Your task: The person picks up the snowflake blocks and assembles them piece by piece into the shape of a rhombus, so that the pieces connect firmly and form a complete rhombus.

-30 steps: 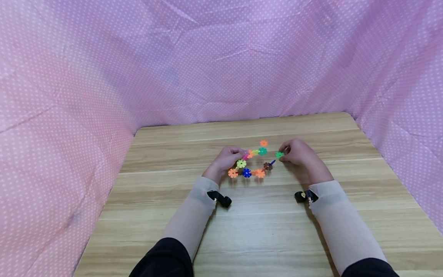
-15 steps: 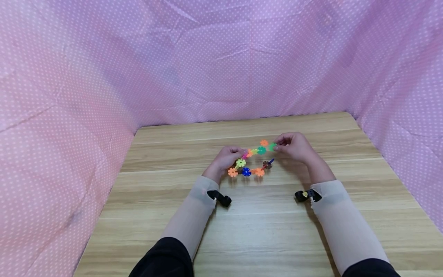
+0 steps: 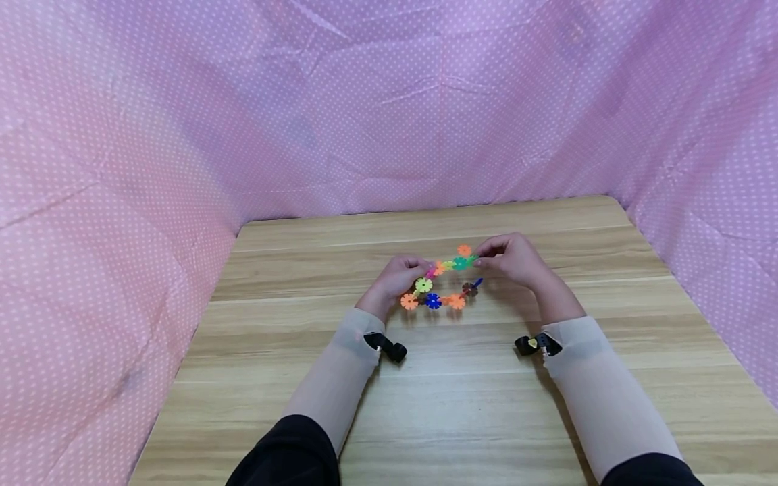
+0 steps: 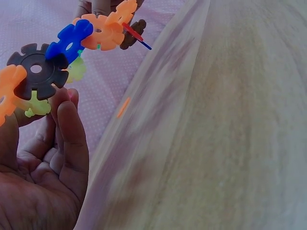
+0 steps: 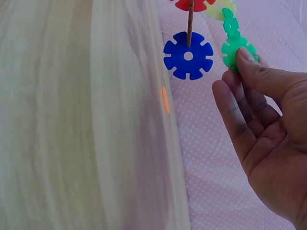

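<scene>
A chain of interlocking plastic snowflake discs in several colours is held up over the table, bent into an open loop. My left hand (image 3: 401, 280) pinches the chain near a pink disc (image 3: 431, 274) on its left side. Dark brown (image 4: 36, 71) and blue (image 4: 70, 42) discs show close up in the left wrist view. My right hand (image 3: 513, 258) pinches a bright green disc (image 5: 238, 51) between thumb and fingers, and this disc meets the green disc (image 3: 459, 263) at the upper end of the chain. The other end carries a blue disc (image 5: 188, 56), apart from the green ones.
A loose orange disc (image 3: 464, 250) lies flat on the wooden table (image 3: 425, 405), just beyond the chain. Pink dotted cloth (image 3: 389, 121) hangs behind the table and along both sides. A small black camera (image 3: 386, 348) is strapped to the left wrist.
My right hand has moved left and away from me, bringing its green disc from beside the chain to the green disc at the upper end. My left hand has stayed almost still.
</scene>
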Action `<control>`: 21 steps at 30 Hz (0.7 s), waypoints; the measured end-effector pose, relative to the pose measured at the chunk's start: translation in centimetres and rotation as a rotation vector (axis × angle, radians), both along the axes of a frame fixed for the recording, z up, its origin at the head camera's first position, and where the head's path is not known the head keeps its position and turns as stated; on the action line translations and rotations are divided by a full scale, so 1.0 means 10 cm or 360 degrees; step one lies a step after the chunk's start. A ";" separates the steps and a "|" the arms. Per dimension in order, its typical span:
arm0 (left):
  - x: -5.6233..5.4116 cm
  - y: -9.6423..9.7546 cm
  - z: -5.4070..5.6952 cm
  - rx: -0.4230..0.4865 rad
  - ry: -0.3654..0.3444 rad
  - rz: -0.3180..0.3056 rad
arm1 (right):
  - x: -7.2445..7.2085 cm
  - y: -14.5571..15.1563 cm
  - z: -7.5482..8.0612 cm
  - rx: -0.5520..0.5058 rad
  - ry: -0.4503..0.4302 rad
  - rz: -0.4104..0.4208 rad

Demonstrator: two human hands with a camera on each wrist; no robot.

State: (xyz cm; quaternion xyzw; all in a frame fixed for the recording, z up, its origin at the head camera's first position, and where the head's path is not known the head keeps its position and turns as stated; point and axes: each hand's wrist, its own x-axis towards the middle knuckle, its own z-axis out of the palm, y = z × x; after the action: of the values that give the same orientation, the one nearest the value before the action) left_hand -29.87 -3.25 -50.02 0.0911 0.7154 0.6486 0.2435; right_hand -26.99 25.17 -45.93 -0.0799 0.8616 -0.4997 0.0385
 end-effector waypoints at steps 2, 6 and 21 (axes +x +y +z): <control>0.00 0.00 0.00 -0.0010 0.0015 -0.0001 | 0.00 -0.01 0.00 0.0008 0.0019 0.0007; 0.00 0.02 -0.01 -0.0039 0.0023 -0.0008 | 0.00 -0.05 0.01 0.0041 0.0084 0.0002; -0.01 0.02 -0.04 -0.0124 0.0046 0.0020 | 0.00 -0.09 -0.05 0.0020 0.0051 -0.0023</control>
State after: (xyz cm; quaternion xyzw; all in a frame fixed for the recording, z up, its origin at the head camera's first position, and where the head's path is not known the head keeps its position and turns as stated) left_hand -29.98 -3.05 -50.38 0.0864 0.7442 0.6203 0.2324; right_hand -27.04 24.29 -46.42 -0.0815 0.8659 -0.4931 0.0215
